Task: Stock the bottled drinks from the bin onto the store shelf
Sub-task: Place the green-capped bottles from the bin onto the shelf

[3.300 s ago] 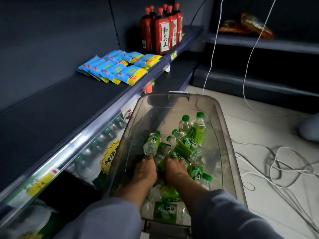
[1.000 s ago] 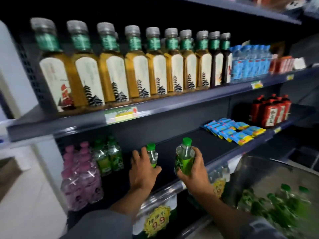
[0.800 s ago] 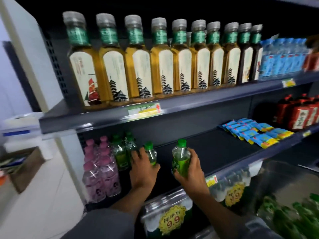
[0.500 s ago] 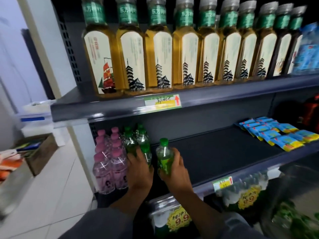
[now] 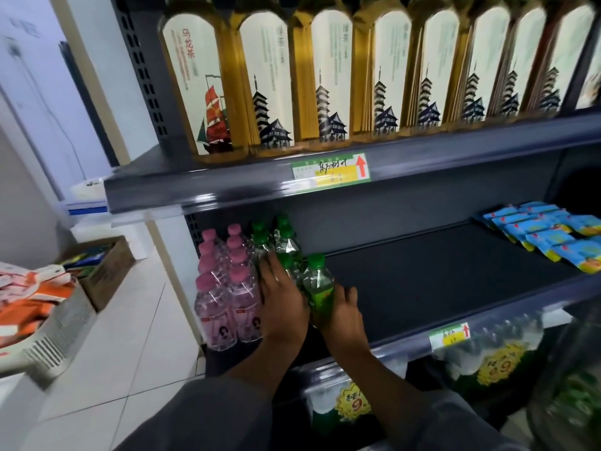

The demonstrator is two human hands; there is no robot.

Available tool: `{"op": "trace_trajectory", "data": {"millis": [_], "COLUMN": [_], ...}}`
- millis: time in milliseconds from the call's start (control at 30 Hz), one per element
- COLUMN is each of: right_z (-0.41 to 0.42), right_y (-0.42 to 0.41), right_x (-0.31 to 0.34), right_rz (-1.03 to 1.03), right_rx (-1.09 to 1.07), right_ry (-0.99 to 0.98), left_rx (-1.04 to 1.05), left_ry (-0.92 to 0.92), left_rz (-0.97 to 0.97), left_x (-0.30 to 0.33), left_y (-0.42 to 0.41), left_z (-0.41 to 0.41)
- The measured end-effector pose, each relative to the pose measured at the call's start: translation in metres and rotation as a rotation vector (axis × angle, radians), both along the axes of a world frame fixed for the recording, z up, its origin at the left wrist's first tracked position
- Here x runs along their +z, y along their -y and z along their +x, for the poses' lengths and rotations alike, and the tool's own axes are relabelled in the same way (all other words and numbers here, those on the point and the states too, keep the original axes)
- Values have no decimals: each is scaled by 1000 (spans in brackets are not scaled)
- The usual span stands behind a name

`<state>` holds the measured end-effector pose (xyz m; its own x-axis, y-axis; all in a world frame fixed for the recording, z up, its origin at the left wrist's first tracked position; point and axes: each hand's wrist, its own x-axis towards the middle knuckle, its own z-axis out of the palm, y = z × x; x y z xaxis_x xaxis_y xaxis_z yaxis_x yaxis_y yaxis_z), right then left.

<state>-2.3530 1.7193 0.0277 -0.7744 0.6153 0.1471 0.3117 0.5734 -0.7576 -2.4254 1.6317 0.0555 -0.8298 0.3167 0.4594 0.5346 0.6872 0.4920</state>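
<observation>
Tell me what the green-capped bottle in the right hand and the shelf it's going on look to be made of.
Green-capped bottle: likely clear thin plastic, glossy; light glints on it and the drink shows through, with a printed green label.
Shelf: probably painted metal, dark matte grey; flat deck with a smooth folded front edge carrying a price tag.

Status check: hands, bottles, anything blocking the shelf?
Right hand grips green-capped bottle. Left hand on the green bottles beside pink bottles. Shelf space rightward open.
</observation>
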Motion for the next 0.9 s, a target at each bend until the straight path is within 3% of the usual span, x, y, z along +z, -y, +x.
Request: {"op": "trace_trajectory", "data": {"millis": [100, 267, 633, 900], "right_z": [-3, -7, -42, -46], "right_y": [5, 11, 8, -5], "right_x": [-5, -9, -13, -19], "right_rz": [24, -69, -209, -295], "right_rx": [-28, -41, 82, 132], "right_ry": [-67, -172, -315, -257], "left_rx": [-31, 26, 173, 182], "left_ry": [-108, -53, -2, 12], "left_rz": [-71, -231, -157, -113], "left_x": [7, 12, 11, 12], "left_y": [1, -2, -20, -27], "left_z": [-7, -10, -36, -44]}}
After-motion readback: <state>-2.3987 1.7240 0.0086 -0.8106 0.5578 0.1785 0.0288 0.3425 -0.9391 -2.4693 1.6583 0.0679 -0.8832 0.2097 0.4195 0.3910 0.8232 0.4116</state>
